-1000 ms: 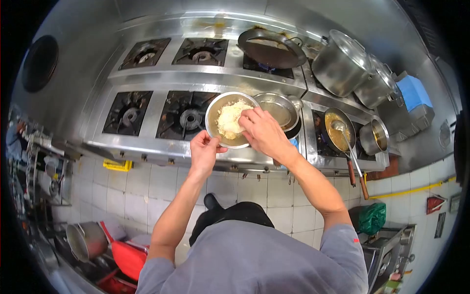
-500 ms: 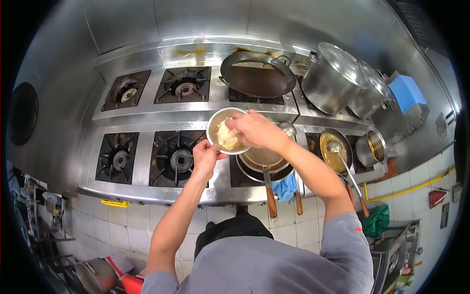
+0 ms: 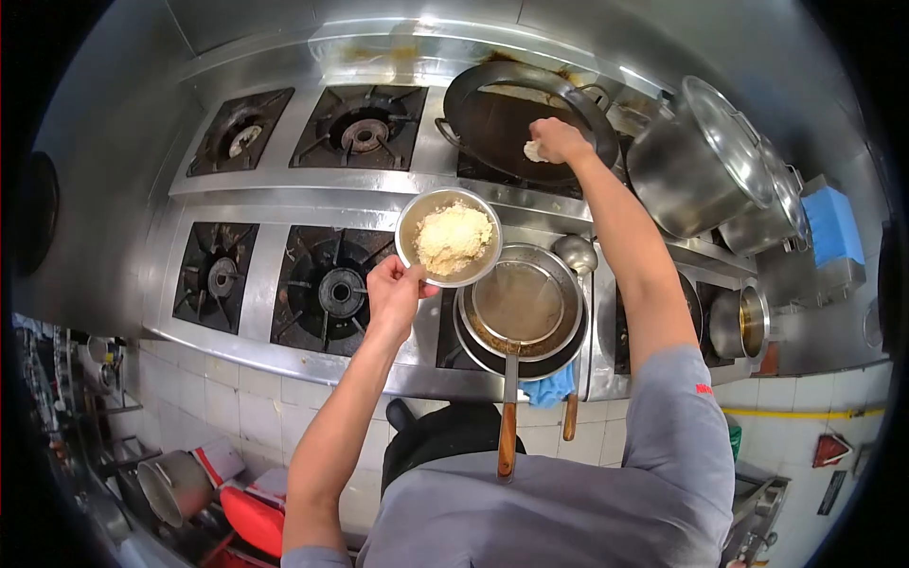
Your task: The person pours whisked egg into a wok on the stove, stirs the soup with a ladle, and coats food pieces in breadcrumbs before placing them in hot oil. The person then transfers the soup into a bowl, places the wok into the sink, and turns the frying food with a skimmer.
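My left hand (image 3: 395,292) grips the rim of a metal bowl (image 3: 407,223), fingers pinched at its lower left side. Pale yellow, grated cheese-like shreds (image 3: 454,237) are heaped inside the bowl. Out over the wide black pan (image 3: 494,133) on the back burner reaches my right hand (image 3: 563,142). Its fingers are closed round a clump of the same pale shreds (image 3: 534,151), part of which sticks out below them. The pan's dark base looks bare where it shows.
Below the bowl, a long-handled strainer (image 3: 516,301) sits over a pan on the front burner, beside a ladle (image 3: 575,252). Two lidded stockpots (image 3: 696,175) stand at back right. A blue cloth (image 3: 549,386) hangs by the stove edge. Burners (image 3: 339,292) lie at left.
My right hand has left the bowl and moved up and right over the black pan, carrying a clump of shreds. The bowl remains in my left hand, its heaped contents now uncovered.
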`<state>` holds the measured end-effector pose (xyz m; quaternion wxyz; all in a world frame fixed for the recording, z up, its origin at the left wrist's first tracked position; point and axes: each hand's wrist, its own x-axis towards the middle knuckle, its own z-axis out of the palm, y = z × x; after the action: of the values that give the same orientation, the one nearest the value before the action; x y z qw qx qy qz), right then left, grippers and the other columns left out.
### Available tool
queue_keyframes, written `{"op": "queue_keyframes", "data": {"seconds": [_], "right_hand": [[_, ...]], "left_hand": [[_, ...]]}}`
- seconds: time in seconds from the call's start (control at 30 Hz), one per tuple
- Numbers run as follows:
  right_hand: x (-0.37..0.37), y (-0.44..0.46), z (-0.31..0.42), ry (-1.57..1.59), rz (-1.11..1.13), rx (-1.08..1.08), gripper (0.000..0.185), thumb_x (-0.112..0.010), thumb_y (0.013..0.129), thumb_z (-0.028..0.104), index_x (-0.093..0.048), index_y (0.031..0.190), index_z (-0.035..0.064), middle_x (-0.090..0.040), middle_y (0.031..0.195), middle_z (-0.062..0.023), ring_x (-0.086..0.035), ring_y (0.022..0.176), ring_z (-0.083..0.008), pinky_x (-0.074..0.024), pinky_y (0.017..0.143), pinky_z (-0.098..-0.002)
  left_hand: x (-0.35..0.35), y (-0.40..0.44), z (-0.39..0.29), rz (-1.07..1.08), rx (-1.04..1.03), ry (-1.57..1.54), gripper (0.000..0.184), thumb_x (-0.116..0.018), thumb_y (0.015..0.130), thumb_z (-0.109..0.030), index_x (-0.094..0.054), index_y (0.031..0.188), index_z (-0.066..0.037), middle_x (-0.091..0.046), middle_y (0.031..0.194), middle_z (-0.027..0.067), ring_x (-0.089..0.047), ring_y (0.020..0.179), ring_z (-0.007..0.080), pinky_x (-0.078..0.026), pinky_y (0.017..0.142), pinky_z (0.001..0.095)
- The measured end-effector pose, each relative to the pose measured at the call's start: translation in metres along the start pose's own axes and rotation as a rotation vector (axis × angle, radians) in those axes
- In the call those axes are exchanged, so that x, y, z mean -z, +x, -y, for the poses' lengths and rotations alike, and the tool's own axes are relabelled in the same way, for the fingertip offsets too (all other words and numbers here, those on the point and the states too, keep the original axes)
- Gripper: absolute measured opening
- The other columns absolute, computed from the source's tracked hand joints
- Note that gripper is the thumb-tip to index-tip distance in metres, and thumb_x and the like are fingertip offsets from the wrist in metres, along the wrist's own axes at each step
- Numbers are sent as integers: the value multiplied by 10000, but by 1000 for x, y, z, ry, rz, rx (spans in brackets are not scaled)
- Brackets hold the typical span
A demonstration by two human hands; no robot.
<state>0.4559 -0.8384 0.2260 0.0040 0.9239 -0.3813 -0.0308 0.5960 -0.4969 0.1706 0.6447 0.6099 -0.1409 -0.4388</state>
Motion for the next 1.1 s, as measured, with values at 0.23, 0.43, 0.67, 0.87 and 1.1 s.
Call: {"op": "queue_keyframes", "data": {"seconds": [0.23,0.43,0.67,0.87,1.1], "right_hand": [[12,-28,10,242,-324,44,223,-635,752,107,-584,956,34,-625,922,-140,-604,923,-303,-481,784,-408],[33,-140,133,553,-255,459,299,-628,790,144,-563,1049,8,-580,1027,-170,-552,940,-331,-450,838,-396],[16,-166,162,273,-312,238,341,-617,777,128,-549,1087,6,-565,1025,-155,-494,1026,-313,-392,861,-435],[14,-169,148,264,-277,208,281,-645,747,127,-556,995,28,-558,967,-133,-500,1011,-300,-381,812,-428],[8,-155,126,297,-249,336,241,-660,711,77,-549,923,41,-567,935,-129,-531,966,-305,-382,795,-427]], "left_hand": [[3,-8,5,38,-14,32,97,-574,801,-12,-518,723,-16,-558,672,43,-561,550,101,-537,556,234],[-2,-9,10,58,-130,82,128,-565,803,-4,-495,697,-19,-544,656,34,-587,547,110,-510,495,221],[-24,-11,10,90,-268,251,185,-559,818,-35,-443,678,-2,-554,594,53,-635,542,139,-465,452,255],[-40,-6,12,139,-203,64,192,-562,796,-4,-434,653,-17,-513,637,41,-602,511,140,-498,448,234],[-55,6,11,126,-139,51,188,-544,778,31,-427,641,-22,-471,642,29,-520,504,97,-539,477,233]]}}
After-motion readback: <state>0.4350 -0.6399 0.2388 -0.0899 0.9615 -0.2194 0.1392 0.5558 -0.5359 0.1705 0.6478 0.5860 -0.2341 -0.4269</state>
